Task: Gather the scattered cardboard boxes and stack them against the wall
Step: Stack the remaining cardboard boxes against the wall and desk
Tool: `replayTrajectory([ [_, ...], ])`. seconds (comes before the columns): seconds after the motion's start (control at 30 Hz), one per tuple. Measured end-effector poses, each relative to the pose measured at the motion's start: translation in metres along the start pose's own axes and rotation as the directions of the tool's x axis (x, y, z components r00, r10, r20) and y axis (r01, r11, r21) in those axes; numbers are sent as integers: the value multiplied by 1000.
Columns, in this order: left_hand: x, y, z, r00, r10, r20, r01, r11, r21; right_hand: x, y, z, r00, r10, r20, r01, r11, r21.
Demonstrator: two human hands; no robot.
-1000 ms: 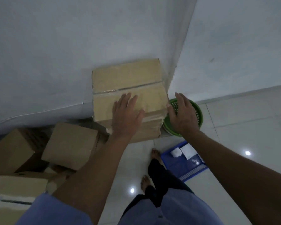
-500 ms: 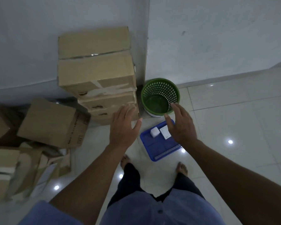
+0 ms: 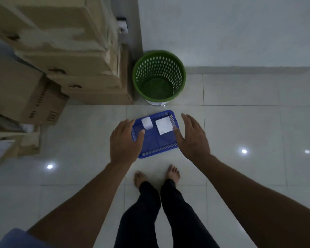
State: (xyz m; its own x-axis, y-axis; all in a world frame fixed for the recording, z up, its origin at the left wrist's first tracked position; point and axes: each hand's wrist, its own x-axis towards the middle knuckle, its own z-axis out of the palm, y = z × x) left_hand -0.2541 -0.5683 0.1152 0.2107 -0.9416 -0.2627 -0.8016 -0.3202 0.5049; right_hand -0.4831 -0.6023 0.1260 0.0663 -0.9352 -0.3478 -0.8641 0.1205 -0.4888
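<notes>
Standing upright, stacked boxes, hands empty

sleeve: blue, short | trousers: black | feet: bare

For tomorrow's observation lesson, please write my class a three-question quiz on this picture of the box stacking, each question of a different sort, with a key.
1. True or false: the left hand grips a box.
2. Which stands right beside the box stack? A) green bin B) red bucket C) chair
3. Fill in: the blue tray holds two ___ items.

Key
1. False; both it and the right hand are open and empty.
2. A
3. white
</notes>
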Motion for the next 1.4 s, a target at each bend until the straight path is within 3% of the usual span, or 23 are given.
replayTrajectory([
  [0.5,72,-164,270,972,-236,-18,233,967,-100,128,171,240,988,152,33,-154,984,87],
  [0.73,103,-241,359,951,-302,-62,294,949,-116,172,246,341,976,217,9,-216,966,145],
  [1.03,114,-263,388,850,-524,-54,477,809,-343,211,262,371,921,387,-49,-362,893,267],
  [1.4,87,-255,341,848,-521,-96,462,816,-346,176,243,335,927,373,-48,-341,886,314],
])
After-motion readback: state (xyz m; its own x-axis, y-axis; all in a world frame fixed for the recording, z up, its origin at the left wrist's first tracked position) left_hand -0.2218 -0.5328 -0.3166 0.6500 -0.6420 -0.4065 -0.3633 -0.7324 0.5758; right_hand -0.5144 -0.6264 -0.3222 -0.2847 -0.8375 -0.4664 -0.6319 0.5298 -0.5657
